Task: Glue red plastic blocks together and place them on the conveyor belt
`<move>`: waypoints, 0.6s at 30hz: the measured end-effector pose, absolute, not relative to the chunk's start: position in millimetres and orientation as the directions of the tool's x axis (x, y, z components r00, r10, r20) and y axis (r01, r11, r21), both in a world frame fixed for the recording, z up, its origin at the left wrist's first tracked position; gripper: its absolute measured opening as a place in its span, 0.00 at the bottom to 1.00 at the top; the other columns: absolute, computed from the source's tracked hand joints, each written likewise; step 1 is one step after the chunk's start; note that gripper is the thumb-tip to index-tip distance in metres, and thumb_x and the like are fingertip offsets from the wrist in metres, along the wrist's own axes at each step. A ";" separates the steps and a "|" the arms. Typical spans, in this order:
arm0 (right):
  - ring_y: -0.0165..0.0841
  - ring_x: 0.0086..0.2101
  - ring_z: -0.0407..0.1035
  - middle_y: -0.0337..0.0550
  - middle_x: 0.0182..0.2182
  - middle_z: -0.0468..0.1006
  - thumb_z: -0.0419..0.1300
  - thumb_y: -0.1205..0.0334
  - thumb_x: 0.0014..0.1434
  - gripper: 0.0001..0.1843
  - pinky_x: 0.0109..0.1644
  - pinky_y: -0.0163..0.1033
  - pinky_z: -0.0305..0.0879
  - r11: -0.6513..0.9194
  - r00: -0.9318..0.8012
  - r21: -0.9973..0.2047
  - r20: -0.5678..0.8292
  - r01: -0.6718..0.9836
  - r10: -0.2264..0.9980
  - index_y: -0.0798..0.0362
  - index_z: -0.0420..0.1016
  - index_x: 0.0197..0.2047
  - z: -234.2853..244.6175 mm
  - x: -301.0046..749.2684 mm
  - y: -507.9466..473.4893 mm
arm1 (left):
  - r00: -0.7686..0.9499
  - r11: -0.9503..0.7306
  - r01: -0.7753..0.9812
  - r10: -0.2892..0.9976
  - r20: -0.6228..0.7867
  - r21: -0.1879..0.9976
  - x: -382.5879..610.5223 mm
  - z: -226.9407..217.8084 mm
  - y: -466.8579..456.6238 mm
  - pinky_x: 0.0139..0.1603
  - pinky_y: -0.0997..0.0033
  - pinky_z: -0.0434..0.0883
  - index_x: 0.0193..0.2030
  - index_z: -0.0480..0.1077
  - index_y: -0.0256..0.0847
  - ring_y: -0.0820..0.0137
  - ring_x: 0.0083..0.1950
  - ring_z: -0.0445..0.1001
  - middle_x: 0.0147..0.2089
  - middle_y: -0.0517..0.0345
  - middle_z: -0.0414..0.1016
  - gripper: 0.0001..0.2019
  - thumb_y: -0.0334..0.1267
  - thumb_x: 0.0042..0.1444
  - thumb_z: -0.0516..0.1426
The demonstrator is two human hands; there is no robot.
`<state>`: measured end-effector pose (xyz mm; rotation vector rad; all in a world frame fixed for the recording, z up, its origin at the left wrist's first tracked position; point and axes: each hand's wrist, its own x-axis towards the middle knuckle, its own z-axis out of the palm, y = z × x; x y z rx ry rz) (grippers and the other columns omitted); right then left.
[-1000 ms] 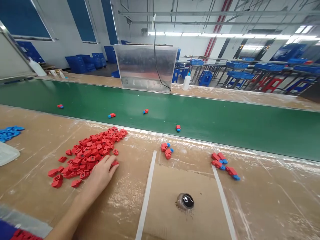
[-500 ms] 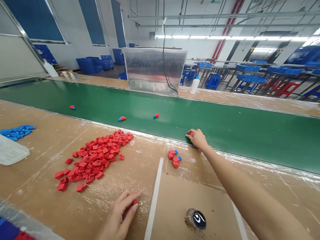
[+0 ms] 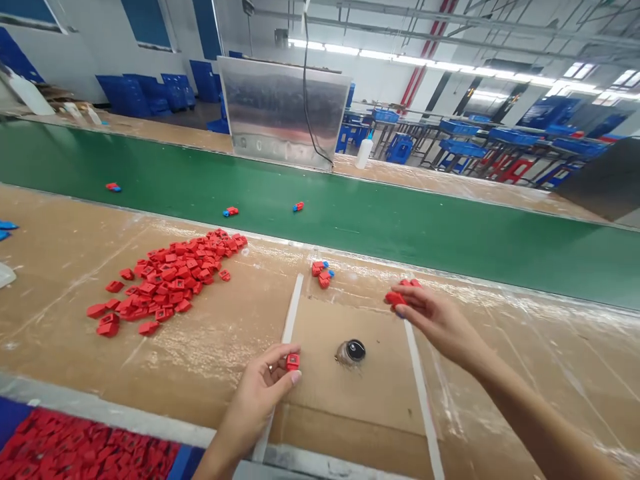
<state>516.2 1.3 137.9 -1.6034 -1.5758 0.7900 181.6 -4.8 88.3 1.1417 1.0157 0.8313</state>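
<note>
My left hand [image 3: 257, 390] is closed, pinching a small red plastic block [image 3: 293, 361] with a square opening between thumb and fingertips, beside the cardboard sheet's left tape strip. My right hand [image 3: 440, 323] is closed on a red plastic piece [image 3: 395, 299], above the far right corner of the cardboard. A bit of blue shows under it by the thumb, and more red shows behind the fingers. Between the hands stands a small round jar [image 3: 356, 350] with a dark top. Just beyond the cardboard lie a few red pieces with blue parts [image 3: 321, 273].
A heap of red blocks [image 3: 175, 273] lies on the table at left. Across the back runs a green belt [image 3: 400, 220] carrying red-and-blue pieces [image 3: 231, 212]. A blue bin of red blocks [image 3: 85, 447] is at front left. A white bottle [image 3: 365, 151] stands beyond the belt.
My right hand has come back from the belt to above the cardboard's edge, with red pieces at its fingers. My left hand has moved toward the cardboard, its block now plainly visible. The view has shifted.
</note>
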 end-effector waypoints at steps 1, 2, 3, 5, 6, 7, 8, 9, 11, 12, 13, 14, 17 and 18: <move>0.41 0.46 0.75 0.53 0.46 0.79 0.58 0.52 0.64 0.20 0.50 0.48 0.74 0.062 0.032 -0.852 0.092 0.519 0.995 0.54 0.71 0.54 137.8 509.2 -16.8 | 0.362 0.247 -0.039 0.907 -0.217 0.968 187.2 86.1 -9.7 0.53 0.66 0.69 0.52 0.76 0.40 0.63 0.49 0.74 0.49 0.50 0.77 0.20 0.41 0.52 0.65; 0.41 0.46 0.74 0.52 0.45 0.78 0.57 0.51 0.65 0.19 0.49 0.47 0.74 0.088 0.017 -0.842 0.114 0.533 0.993 0.54 0.71 0.54 137.1 502.2 -32.1 | 0.383 0.263 -0.059 0.897 -0.221 0.963 193.2 84.0 -14.7 0.53 0.66 0.69 0.54 0.75 0.40 0.64 0.49 0.74 0.49 0.49 0.78 0.21 0.40 0.53 0.65; 0.40 0.45 0.74 0.52 0.45 0.77 0.56 0.51 0.66 0.19 0.47 0.47 0.74 0.106 0.009 -0.807 0.137 0.581 0.991 0.53 0.72 0.54 135.9 495.5 -44.3 | 0.399 0.278 -0.085 0.889 -0.223 0.957 199.4 81.9 -19.9 0.52 0.66 0.70 0.55 0.74 0.40 0.64 0.48 0.74 0.48 0.50 0.78 0.22 0.39 0.53 0.65; 0.39 0.42 0.74 0.51 0.43 0.76 0.53 0.52 0.68 0.18 0.43 0.45 0.74 0.149 -0.013 -0.702 0.196 0.697 0.981 0.52 0.72 0.55 132.5 483.7 -60.0 | 0.410 0.311 -0.137 0.882 -0.232 0.940 211.6 77.9 -29.8 0.49 0.67 0.71 0.55 0.73 0.40 0.66 0.46 0.75 0.45 0.51 0.79 0.23 0.38 0.51 0.66; 0.39 0.41 0.74 0.50 0.42 0.75 0.52 0.53 0.69 0.18 0.42 0.44 0.73 0.168 -0.023 -0.647 0.226 0.743 0.974 0.52 0.73 0.55 130.7 478.8 -63.8 | 0.407 0.326 -0.156 0.881 -0.240 0.933 216.9 76.2 -34.1 0.47 0.68 0.72 0.53 0.73 0.39 0.67 0.44 0.75 0.44 0.51 0.79 0.22 0.37 0.50 0.67; 0.39 0.40 0.74 0.50 0.42 0.75 0.52 0.53 0.69 0.17 0.42 0.44 0.73 0.183 -0.031 -0.601 0.254 0.778 0.967 0.52 0.73 0.54 128.9 474.5 -65.6 | 0.403 0.336 -0.168 0.881 -0.247 0.927 221.4 74.6 -37.8 0.46 0.68 0.72 0.51 0.75 0.39 0.67 0.42 0.75 0.42 0.52 0.80 0.21 0.37 0.49 0.67; 0.39 0.39 0.74 0.49 0.42 0.75 0.52 0.53 0.69 0.17 0.42 0.44 0.72 0.193 -0.037 -0.565 0.276 0.802 0.961 0.52 0.72 0.54 127.2 470.8 -65.9 | 0.398 0.347 -0.172 0.881 -0.258 0.922 224.7 73.5 -40.9 0.45 0.69 0.73 0.48 0.76 0.38 0.68 0.41 0.76 0.40 0.52 0.80 0.19 0.37 0.48 0.68; 0.38 0.39 0.74 0.49 0.42 0.75 0.52 0.54 0.69 0.16 0.42 0.44 0.72 0.202 -0.045 -0.537 0.292 0.819 0.955 0.52 0.71 0.54 125.9 467.6 -65.1 | 0.393 0.356 -0.170 0.879 -0.268 0.919 226.8 72.7 -43.2 0.45 0.68 0.73 0.46 0.77 0.37 0.67 0.40 0.76 0.39 0.52 0.80 0.18 0.37 0.48 0.68; 0.38 0.38 0.74 0.48 0.41 0.76 0.52 0.55 0.69 0.14 0.41 0.43 0.71 0.219 -0.066 -0.488 0.311 0.845 0.948 0.52 0.70 0.52 124.2 462.5 -62.6 | 0.388 0.356 -0.161 0.880 -0.272 0.921 227.4 72.0 -45.8 0.45 0.68 0.73 0.46 0.78 0.37 0.67 0.41 0.76 0.39 0.52 0.81 0.17 0.39 0.49 0.67; 0.38 0.38 0.73 0.47 0.41 0.76 0.52 0.56 0.69 0.13 0.41 0.43 0.71 0.231 -0.082 -0.464 0.318 0.855 0.945 0.52 0.70 0.51 123.9 460.5 -61.4 | 0.389 0.349 -0.158 0.882 -0.267 0.923 226.5 72.1 -46.2 0.45 0.68 0.73 0.47 0.78 0.37 0.67 0.41 0.76 0.39 0.51 0.81 0.17 0.39 0.50 0.67; 0.37 0.38 0.73 0.46 0.41 0.76 0.52 0.57 0.69 0.11 0.41 0.42 0.70 0.244 -0.102 -0.442 0.322 0.863 0.941 0.52 0.70 0.50 123.8 458.7 -60.5 | 0.391 0.341 -0.160 0.884 -0.258 0.926 225.2 72.2 -46.2 0.45 0.69 0.73 0.48 0.78 0.38 0.67 0.40 0.75 0.39 0.52 0.81 0.17 0.40 0.51 0.66; 0.37 0.38 0.73 0.46 0.41 0.77 0.52 0.57 0.69 0.10 0.41 0.42 0.70 0.258 -0.119 -0.424 0.326 0.868 0.938 0.51 0.70 0.49 123.9 457.2 -60.0 | 0.395 0.333 -0.164 0.885 -0.248 0.929 223.9 72.4 -45.8 0.44 0.69 0.73 0.49 0.78 0.38 0.68 0.39 0.75 0.39 0.52 0.81 0.17 0.40 0.52 0.66; 0.37 0.39 0.73 0.47 0.41 0.77 0.51 0.58 0.70 0.10 0.41 0.41 0.69 0.291 -0.160 -0.395 0.332 0.872 0.930 0.51 0.70 0.48 124.4 454.2 -59.9 | 0.420 0.336 -0.199 0.878 -0.230 0.921 221.6 72.4 -43.7 0.42 0.70 0.73 0.50 0.78 0.39 0.70 0.36 0.74 0.38 0.53 0.80 0.18 0.39 0.52 0.66; 0.37 0.39 0.73 0.47 0.41 0.77 0.51 0.59 0.70 0.10 0.41 0.41 0.69 0.298 -0.168 -0.390 0.334 0.871 0.928 0.51 0.70 0.48 124.5 453.5 -60.1 | 0.427 0.347 -0.215 0.874 -0.231 0.913 221.6 72.2 -43.1 0.41 0.70 0.73 0.50 0.78 0.39 0.70 0.36 0.74 0.38 0.54 0.80 0.18 0.39 0.51 0.66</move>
